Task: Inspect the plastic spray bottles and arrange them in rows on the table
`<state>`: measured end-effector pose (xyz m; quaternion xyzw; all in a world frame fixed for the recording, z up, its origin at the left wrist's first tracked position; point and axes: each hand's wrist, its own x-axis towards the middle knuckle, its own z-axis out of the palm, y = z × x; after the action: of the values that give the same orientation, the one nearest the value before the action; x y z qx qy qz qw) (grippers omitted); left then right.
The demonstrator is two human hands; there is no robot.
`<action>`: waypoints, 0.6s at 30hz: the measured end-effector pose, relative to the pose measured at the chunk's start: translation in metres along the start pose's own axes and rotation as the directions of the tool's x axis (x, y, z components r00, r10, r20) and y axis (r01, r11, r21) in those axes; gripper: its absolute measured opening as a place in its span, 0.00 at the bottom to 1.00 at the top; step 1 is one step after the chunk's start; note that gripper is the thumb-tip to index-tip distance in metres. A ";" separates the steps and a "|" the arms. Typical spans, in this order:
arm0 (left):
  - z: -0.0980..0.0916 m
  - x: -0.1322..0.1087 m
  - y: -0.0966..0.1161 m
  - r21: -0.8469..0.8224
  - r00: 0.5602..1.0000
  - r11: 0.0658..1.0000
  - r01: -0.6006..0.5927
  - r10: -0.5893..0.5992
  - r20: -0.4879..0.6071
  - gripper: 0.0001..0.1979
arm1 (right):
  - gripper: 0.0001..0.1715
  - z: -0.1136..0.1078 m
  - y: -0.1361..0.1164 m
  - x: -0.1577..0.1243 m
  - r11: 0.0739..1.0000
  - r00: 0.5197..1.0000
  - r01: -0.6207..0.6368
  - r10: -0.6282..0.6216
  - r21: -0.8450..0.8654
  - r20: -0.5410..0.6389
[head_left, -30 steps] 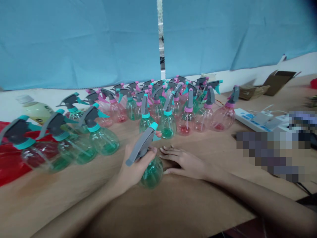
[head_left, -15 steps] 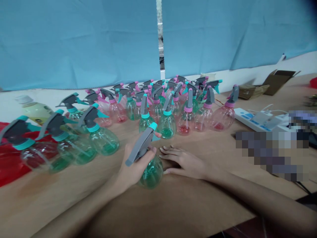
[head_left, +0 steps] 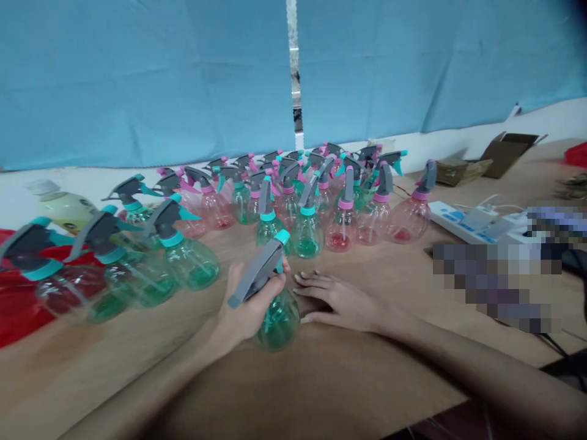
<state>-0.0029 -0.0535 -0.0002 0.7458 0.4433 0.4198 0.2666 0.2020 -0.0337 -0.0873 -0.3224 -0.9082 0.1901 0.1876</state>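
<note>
My left hand [head_left: 245,308] is wrapped round the neck of a green spray bottle [head_left: 277,319] with a grey trigger head and teal collar, which stands on the brown table [head_left: 321,391]. Right beside the bottle, my right hand [head_left: 337,297] lies flat on the table with its fingers stretched out and holds nothing. Beyond both hands stand several spray bottles [head_left: 307,229], some green with teal collars, some pink with pink collars.
Three larger green spray bottles [head_left: 188,260] stand at the left, over a red sheet [head_left: 18,318]. A yellowish bottle [head_left: 62,205] lies behind them. A white power strip [head_left: 463,221] and open cardboard boxes [head_left: 504,153] sit at the right. A blue curtain hangs behind.
Both hands keep their places. The view has shifted slightly, and the bottle's trigger head sits a little closer to my fingers.
</note>
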 end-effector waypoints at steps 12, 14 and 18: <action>0.008 0.003 -0.002 0.131 0.995 0.991 0.007 0.006 -0.098 0.15 | 0.48 -0.012 -0.029 -0.005 0.983 0.987 -0.139 0.147 0.120 -0.068; 0.009 0.003 -0.003 0.105 0.992 0.994 -0.003 0.016 -0.123 0.16 | 0.49 -0.017 -0.043 -0.006 0.979 0.983 -0.149 0.162 0.139 -0.082; 0.009 0.002 -0.004 0.060 0.992 0.998 -0.018 0.025 -0.128 0.18 | 0.49 -0.018 -0.068 0.003 0.977 0.966 -0.164 0.186 0.134 -0.179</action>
<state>0.0037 -0.0499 -0.0068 0.7296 0.4635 0.4565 0.2111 0.1731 -0.0762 -0.0396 -0.4065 -0.8411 0.2274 0.2748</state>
